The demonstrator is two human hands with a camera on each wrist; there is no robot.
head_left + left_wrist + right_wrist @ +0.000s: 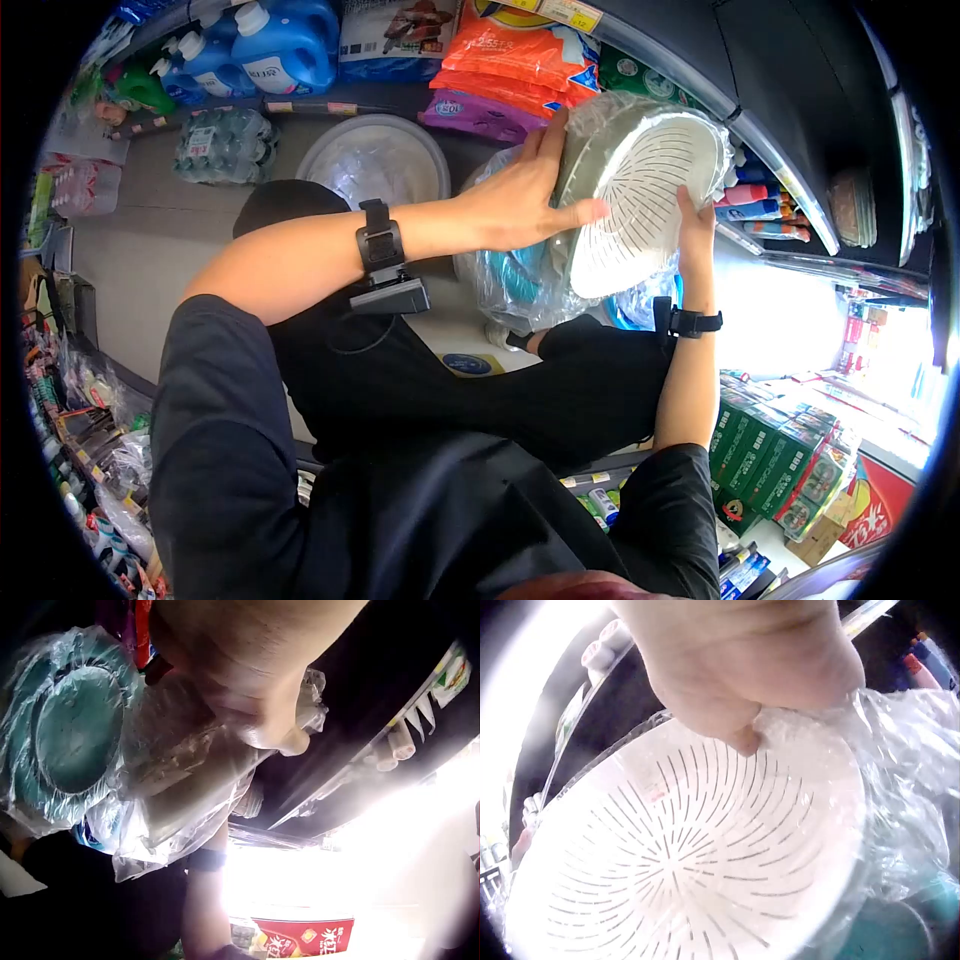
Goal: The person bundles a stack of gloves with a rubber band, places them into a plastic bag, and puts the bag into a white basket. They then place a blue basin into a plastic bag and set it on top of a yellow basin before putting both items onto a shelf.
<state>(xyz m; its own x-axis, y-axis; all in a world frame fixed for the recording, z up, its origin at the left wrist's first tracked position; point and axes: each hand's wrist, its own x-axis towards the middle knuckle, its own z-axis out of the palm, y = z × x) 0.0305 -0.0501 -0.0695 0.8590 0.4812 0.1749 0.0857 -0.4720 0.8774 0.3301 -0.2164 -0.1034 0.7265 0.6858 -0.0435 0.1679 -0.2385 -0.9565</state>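
A white slotted colander, wrapped in clear plastic, is tilted on its side between both hands, its inside facing right. My left hand holds its near left side, the thumb over the rim and the fingers spread along the outer wall. On the opposite rim, my right hand grips with the thumb inside, as the right wrist view shows on the colander; its other fingers are hidden behind. Teal plastic-wrapped basins sit just below and left of the colander, close to the left forearm.
A round whitish tub with plastic inside stands on the floor. Blue detergent jugs, orange bags and a purple pack line the low shelf behind. Shelf edges run close at right. Green cartons are stacked at lower right.
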